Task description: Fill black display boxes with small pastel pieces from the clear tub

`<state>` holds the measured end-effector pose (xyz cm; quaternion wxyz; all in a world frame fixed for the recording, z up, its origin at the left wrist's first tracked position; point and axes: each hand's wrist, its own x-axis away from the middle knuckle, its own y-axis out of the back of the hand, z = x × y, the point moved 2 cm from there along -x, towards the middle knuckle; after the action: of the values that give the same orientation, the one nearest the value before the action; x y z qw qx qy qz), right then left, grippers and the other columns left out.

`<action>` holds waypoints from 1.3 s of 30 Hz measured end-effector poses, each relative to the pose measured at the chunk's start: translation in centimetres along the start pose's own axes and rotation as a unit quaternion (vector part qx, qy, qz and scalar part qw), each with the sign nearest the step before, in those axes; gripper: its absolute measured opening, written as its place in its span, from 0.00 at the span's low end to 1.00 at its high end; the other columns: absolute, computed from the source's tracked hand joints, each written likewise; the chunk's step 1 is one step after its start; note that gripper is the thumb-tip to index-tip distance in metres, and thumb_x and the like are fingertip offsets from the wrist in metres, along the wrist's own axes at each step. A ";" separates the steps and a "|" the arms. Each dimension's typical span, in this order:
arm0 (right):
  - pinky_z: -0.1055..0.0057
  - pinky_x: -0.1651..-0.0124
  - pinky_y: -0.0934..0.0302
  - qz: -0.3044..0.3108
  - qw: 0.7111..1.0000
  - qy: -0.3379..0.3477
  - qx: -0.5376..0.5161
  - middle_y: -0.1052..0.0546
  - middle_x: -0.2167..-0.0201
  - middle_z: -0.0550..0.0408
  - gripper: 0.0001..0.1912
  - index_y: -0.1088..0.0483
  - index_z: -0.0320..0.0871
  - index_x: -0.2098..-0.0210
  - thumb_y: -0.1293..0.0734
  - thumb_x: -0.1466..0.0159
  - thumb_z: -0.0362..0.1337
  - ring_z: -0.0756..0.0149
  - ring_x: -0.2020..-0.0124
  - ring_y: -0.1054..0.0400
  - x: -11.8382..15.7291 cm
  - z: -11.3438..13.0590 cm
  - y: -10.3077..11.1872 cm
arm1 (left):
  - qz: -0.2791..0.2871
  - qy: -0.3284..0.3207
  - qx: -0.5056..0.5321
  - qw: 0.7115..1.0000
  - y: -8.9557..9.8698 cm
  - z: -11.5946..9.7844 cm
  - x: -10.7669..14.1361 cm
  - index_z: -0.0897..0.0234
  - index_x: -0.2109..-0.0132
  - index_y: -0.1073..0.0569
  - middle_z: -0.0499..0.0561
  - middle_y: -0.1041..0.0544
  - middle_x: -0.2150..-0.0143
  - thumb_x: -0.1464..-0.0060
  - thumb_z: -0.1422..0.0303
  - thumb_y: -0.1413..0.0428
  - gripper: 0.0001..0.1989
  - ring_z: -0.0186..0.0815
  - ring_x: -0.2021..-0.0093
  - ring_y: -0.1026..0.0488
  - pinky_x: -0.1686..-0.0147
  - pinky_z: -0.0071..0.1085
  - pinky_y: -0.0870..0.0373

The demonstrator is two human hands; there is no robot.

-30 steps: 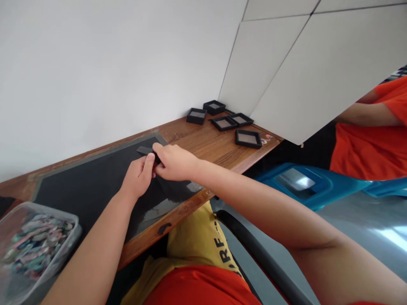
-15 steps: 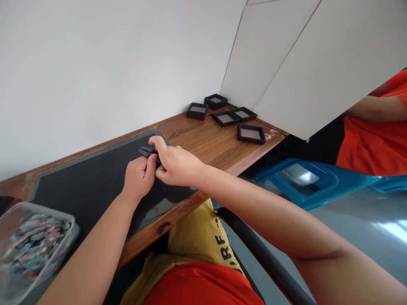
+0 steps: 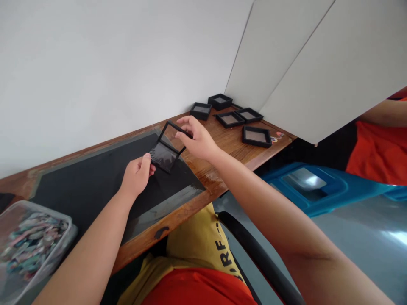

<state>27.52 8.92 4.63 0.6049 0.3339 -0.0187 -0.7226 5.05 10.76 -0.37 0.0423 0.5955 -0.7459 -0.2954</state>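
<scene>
Our black frame (image 3: pixel 164 156) swung open since earlier | left grip (image 3: pixel 136 174) and right grip (image 3: pixel 200 140) pinch its edges | "RF" on our yellow cloth (image 3: pixel 190 237) | wooden bench (image 3: pixel 230 142), black mat (image 3: pixel 85 173), white wall (image 3: pixel 111 63)

Left fingers (image 3: pixel 152 169) partly hidden, tub (image 3: pixel 65 242) cropped left, contents (image 3: pixel 36 243) blurred, co-worker's shirt (image 3: pixel 375 154) cropped right

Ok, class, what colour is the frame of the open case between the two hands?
Black; the frame shows best in the head view.
</scene>
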 end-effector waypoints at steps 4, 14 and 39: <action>0.62 0.51 0.30 0.006 0.998 -0.014 -0.068 0.19 0.60 0.52 0.11 0.31 0.42 0.54 0.33 0.36 0.37 0.63 0.59 0.24 -1.7 -1.3 -0.8 | 0.017 0.056 -0.063 0.996 0.4 0.9 -0.6 0.58 0.79 0.25 0.51 0.24 0.81 0.36 0.50 0.50 0.27 0.40 0.80 0.29 0.76 0.33 0.41; 0.75 0.72 0.29 0.061 0.967 -0.132 -0.211 0.22 0.71 0.59 0.14 0.26 0.42 0.58 0.25 0.37 0.43 0.74 0.74 0.33 -6.0 -4.5 -4.9 | -0.006 0.067 -0.133 0.989 1.1 1.4 -0.4 0.55 0.81 0.28 0.48 0.28 0.83 0.51 0.52 0.33 0.21 0.37 0.83 0.40 0.78 0.31 0.55; 0.69 0.66 0.31 -0.072 0.967 -0.114 -0.215 0.23 0.68 0.52 0.37 0.23 0.44 0.62 0.35 0.39 0.74 0.66 0.69 0.29 -6.9 -7.3 -3.3 | -0.111 -0.013 0.053 0.992 0.6 -0.5 -0.6 0.59 0.56 0.33 0.48 0.24 0.61 0.44 0.76 0.47 0.10 0.34 0.65 0.30 0.64 0.33 0.35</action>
<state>28.62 18.63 0.71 0.6026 0.1120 0.0918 -0.7848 4.93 11.17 0.53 -0.0316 0.6723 -0.6901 -0.2660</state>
